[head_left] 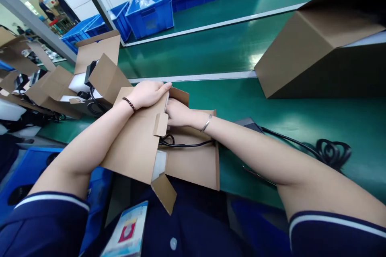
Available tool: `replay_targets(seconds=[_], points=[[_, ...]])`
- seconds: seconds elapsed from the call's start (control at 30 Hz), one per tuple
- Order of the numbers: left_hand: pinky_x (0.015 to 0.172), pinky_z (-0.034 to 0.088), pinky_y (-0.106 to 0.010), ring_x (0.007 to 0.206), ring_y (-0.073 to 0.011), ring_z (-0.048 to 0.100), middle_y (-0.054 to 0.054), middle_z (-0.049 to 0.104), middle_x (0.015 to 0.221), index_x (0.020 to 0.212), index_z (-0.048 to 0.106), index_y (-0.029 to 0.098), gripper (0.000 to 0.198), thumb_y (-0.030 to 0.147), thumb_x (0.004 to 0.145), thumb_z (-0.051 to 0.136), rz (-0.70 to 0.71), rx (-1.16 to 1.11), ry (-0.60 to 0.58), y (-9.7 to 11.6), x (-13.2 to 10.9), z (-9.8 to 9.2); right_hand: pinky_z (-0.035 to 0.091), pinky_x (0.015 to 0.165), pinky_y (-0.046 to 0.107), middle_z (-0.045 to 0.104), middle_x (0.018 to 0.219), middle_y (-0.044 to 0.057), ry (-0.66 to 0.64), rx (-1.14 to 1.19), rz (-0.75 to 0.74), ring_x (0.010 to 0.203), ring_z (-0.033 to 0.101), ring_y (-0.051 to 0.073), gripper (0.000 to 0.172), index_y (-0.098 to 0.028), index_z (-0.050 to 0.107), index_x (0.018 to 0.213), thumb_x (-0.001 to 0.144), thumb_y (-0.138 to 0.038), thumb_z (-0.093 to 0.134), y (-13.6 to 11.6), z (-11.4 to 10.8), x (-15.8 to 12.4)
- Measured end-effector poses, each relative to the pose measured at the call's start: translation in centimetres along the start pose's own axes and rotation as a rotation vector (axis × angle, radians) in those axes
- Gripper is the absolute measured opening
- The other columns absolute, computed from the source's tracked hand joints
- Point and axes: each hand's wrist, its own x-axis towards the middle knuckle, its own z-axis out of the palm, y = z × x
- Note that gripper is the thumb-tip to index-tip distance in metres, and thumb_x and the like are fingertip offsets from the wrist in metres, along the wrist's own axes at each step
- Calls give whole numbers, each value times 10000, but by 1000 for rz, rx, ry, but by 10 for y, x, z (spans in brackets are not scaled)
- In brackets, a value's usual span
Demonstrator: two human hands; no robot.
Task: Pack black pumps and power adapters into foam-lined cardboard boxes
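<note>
An open brown cardboard box (193, 164) rests at the near edge of the green belt, against my lap. My left hand (147, 93) lies on top of the box's raised lid flap (135, 140), fingers curled over its far edge. My right hand (176, 113) reaches inside the box under that flap, its fingers hidden behind the cardboard. A black cable (181, 143) lies coiled inside the box, beside a white insert (159, 164).
Another black adapter with a coiled cable (331, 152) lies on the belt to the right. A large closed carton (316, 52) stands at the far right. Open boxes with parts (87, 80) crowd the left. Blue bins (150, 12) line the back.
</note>
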Motion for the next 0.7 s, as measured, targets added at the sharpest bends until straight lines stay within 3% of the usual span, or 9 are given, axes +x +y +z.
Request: replay_targets(seconds=[0.07, 0.2, 0.37, 0.5, 0.6, 0.7], points=[[958, 518, -389, 1044, -283, 675, -105, 742, 1081, 958, 709, 179, 668, 569, 1031, 171, -27, 9, -13, -4, 10, 8, 547, 947, 475, 710, 1113, 167, 25, 27, -10, 1029, 657, 333, 217, -122, 696, 974, 884, -319, 690, 9, 11, 11], [897, 512, -386, 1027, -299, 676, -128, 737, 1066, 905, 699, 164, 721, 579, 1028, 123, -110, 91, 36, -6, 9, 16, 535, 937, 448, 720, 1044, 133, 42, 67, -65, 999, 653, 314, 183, -149, 687, 912, 885, -329, 663, 16, 7, 4], [918, 516, -395, 1014, -294, 678, -121, 734, 1043, 911, 704, 156, 705, 552, 1035, 135, -152, 91, 39, -10, 11, 13, 553, 837, 413, 721, 997, 133, -2, 48, -118, 883, 673, 280, 323, -135, 682, 992, 943, -440, 592, 16, -33, -39], [968, 509, -434, 1070, -313, 671, -96, 730, 1087, 984, 722, 180, 648, 530, 1048, 182, -151, 48, 21, -12, 18, 16, 553, 952, 478, 657, 1290, 177, 28, -38, -69, 1178, 637, 357, 433, -145, 622, 1258, 986, -477, 565, 14, -62, -84], [1019, 496, -450, 1156, -330, 649, -81, 721, 1161, 1089, 723, 193, 593, 514, 1060, 224, -149, 5, 41, -4, 23, 22, 557, 974, 535, 651, 1295, 194, 68, -119, -14, 1186, 637, 390, 439, -159, 602, 1289, 979, -470, 592, 10, -70, -112], [1035, 500, -402, 1151, -295, 655, -69, 720, 1154, 1082, 712, 171, 477, 446, 1065, 322, -106, -69, 87, 2, 12, 19, 572, 944, 568, 681, 1240, 147, 123, -119, 5, 1166, 647, 396, 427, -262, 592, 1301, 962, -521, 606, 8, -64, -127]])
